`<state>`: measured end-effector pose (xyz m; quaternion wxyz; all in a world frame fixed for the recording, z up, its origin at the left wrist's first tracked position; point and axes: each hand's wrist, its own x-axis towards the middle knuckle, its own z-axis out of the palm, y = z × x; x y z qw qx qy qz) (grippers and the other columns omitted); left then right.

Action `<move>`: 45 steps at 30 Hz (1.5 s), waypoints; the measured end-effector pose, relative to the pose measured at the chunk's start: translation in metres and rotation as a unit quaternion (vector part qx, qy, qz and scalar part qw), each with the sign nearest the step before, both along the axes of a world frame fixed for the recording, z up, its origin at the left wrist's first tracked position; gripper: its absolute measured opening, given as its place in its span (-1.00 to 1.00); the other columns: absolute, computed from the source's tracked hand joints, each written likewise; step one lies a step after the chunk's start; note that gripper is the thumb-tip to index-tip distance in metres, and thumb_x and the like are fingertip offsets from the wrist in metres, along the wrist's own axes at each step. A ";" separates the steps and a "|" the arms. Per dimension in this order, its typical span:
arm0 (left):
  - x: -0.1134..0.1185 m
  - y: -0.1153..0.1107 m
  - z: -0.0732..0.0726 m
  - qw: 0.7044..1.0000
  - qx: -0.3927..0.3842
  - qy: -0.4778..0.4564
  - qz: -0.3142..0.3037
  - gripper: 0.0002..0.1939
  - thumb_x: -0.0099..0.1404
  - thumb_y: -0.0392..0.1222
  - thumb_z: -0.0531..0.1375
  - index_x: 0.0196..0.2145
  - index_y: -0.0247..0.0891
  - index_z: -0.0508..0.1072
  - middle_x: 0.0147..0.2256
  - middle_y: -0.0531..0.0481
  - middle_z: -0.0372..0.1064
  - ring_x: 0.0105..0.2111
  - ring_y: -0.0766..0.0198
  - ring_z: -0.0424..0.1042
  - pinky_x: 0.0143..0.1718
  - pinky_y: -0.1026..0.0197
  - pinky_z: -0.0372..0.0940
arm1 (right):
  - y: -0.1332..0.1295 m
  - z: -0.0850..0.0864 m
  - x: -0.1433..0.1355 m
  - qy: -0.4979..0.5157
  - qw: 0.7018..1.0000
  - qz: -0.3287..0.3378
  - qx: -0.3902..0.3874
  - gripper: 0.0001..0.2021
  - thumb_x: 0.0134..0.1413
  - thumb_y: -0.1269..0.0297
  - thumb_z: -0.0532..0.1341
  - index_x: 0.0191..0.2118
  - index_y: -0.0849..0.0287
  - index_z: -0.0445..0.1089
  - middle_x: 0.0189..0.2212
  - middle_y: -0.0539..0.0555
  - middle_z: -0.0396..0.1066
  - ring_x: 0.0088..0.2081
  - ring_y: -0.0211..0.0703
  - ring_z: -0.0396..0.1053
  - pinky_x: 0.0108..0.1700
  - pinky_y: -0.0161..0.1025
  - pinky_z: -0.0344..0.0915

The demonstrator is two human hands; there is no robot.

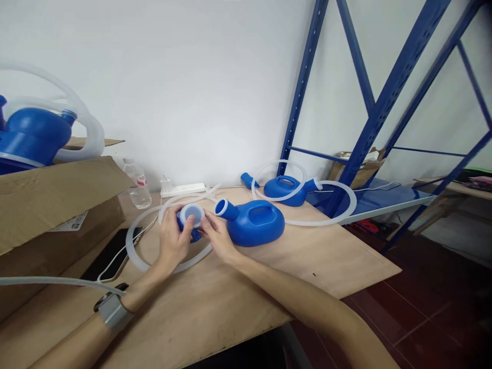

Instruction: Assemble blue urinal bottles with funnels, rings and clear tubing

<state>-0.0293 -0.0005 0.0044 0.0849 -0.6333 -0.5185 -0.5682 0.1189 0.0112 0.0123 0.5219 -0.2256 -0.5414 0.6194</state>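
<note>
Both hands meet around a blue fitting with a round, translucent white cap (192, 214). My left hand (175, 236) wraps round its left side, thumb on the cap. From the right, my right hand (218, 237) pinches the cap's rim. Just beyond my right hand, a blue bottle (257, 223) with a handle lies on the wooden table (238, 297), its open neck pointing up and left. Beneath and around the hands loops a clear hose (134, 256); whether it joins the fitting is hidden.
Behind stand a second blue bottle (284, 190) with a hose, a blue connector (249, 180), a power strip (184, 190) and a water bottle (139, 187). At left are a cardboard box (61, 205) and a phone (111, 256). Blue shelving (369, 133) rises on the right.
</note>
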 end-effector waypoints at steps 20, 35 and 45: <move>-0.036 0.005 0.012 0.959 -0.056 0.242 -0.140 -0.05 0.50 0.10 0.10 0.53 -0.15 -0.45 0.30 -0.35 0.29 0.24 -0.12 0.38 0.16 -0.14 0.34 | 0.016 -0.003 0.005 0.035 0.996 -0.080 -0.017 -0.32 -0.15 -0.28 0.46 -0.08 0.24 0.64 -0.10 0.22 0.63 -0.05 0.10 0.58 0.09 0.02 0.50; -0.024 0.005 0.017 0.981 0.049 0.171 -0.080 -0.28 0.42 0.08 0.25 0.43 -0.07 0.15 0.16 -0.19 0.41 0.10 -0.05 0.48 0.07 0.00 0.40 | 0.008 -0.010 -0.001 0.031 0.992 -0.103 0.058 -0.37 0.17 -0.26 0.29 0.14 0.12 0.56 0.13 0.15 0.55 0.20 0.11 0.46 0.23 -0.02 0.40; -0.029 0.000 0.025 0.984 0.075 0.131 -0.097 -0.54 0.39 -0.02 0.26 0.17 -0.14 0.30 0.04 -0.13 0.45 0.01 0.04 0.51 0.05 0.00 0.41 | 0.032 -0.008 0.016 0.016 0.990 0.134 -0.032 -0.53 -0.12 -0.14 0.53 -0.29 0.18 0.54 -0.27 0.04 0.54 -0.15 -0.16 0.50 0.07 -0.18 0.40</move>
